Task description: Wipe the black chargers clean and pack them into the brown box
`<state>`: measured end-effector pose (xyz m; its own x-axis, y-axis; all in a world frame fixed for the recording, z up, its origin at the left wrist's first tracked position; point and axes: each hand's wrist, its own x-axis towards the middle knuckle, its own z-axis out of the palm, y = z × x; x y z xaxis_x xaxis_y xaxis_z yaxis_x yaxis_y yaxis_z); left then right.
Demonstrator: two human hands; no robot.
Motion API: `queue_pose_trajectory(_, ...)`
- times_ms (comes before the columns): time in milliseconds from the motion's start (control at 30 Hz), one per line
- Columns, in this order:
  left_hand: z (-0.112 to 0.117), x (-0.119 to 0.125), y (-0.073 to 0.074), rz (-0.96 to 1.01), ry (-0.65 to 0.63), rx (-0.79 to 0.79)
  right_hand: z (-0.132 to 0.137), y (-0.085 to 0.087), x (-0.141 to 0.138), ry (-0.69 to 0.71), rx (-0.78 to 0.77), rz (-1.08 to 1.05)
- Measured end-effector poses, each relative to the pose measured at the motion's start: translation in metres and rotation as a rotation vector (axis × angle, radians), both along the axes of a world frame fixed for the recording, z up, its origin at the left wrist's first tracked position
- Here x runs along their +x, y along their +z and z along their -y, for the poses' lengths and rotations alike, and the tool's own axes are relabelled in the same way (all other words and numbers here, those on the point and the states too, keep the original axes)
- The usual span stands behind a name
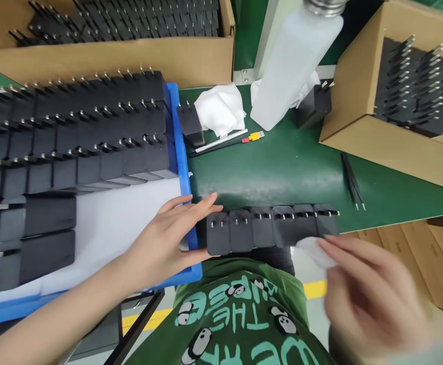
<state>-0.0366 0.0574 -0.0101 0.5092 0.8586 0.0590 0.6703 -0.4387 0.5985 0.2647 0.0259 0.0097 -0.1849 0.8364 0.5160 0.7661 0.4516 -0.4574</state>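
A row of several black power adapters (240, 232) with metal prongs stands along the near edge of the table. My left hand (172, 228) grips the left end of this row, its thumb at the near corner of the leftmost adapter and its fingers stretched along the far side. At the row's right end, my right hand (366, 284), partly blurred, pinches a white cloth (317, 252) between thumb and fingers. The cloth is against or just in front of the near faces of the right-hand adapters; I cannot tell whether it touches them.
On the left, a blue tray (183, 167) holds rows of black adapters. Cardboard boxes (191, 63) with more adapters stand at the back and right. A white bottle (293, 61), crumpled white cloth (221, 109), a USB cable (252, 137) and black tweezers (352, 180) are on the green table (282, 172).
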Motion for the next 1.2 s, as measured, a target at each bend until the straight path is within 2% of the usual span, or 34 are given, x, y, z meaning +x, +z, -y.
queue_pose_trajectory(67, 0.0, 0.0, 0.0, -0.008, 0.005, 0.016, -0.003, -0.014, -0.025, 0.155, 0.061, 0.007)
queue_pose_trajectory(133, 0.0, 0.0, -0.002, -0.007, 0.014, 0.03, -0.008, -0.024, -0.05, 0.234, 0.119, -0.039)
queue_pose_trajectory(200, 0.0, 0.0, -0.003, -0.003, 0.011, 0.051, -0.012, -0.03, -0.067, 0.215, 0.188, -0.082)
queue_pose_trajectory(267, 0.0, 0.0, -0.005, 0.007, 0.001, 0.078, -0.012, -0.033, -0.073, 0.187, 0.194, -0.045)
queue_pose_trajectory(367, -0.001, -0.001, -0.006, 0.024, -0.005, 0.1, -0.005, -0.037, -0.066, 0.221, 0.132, 0.12)
queue_pose_trajectory(433, -0.001, -0.001, -0.008, 0.035, -0.005, 0.099, 0.002, -0.038, -0.058, 0.246, 0.127, 0.157)
queue_pose_trajectory(500, -0.001, -0.001, -0.009, 0.048, -0.006, 0.096, 0.008, -0.036, -0.05, 0.271, 0.141, 0.126)
queue_pose_trajectory(600, -0.001, -0.001, -0.011, 0.054, -0.005, 0.092, 0.009, -0.024, -0.045, 0.323, 0.075, 0.06)
queue_pose_trajectory(700, 0.0, -0.002, -0.011, 0.047, -0.008, 0.092, 0.003, -0.015, -0.048, 0.298, 0.058, 0.035)
queue_pose_trajectory(833, 0.001, -0.003, -0.012, 0.041, -0.005, 0.091, -0.003, -0.022, -0.053, 0.324, 0.062, 0.153)
queue_pose_trajectory(933, 0.001, -0.003, -0.012, 0.038, -0.003, 0.098, 0.001, -0.027, -0.051, 0.358, 0.078, 0.147)
queue_pose_trajectory(1067, 0.001, -0.002, -0.011, 0.055, -0.01, 0.123, 0.004, -0.018, -0.045, 0.425, 0.022, 0.061)
queue_pose_trajectory(1133, 0.0, -0.001, -0.009, 0.055, -0.015, 0.129, 0.001, -0.014, -0.047, 0.407, -0.017, 0.03)
queue_pose_trajectory(1200, -0.001, -0.001, -0.008, 0.05, -0.017, 0.126, -0.002, -0.016, -0.05, 0.372, 0.007, 0.05)
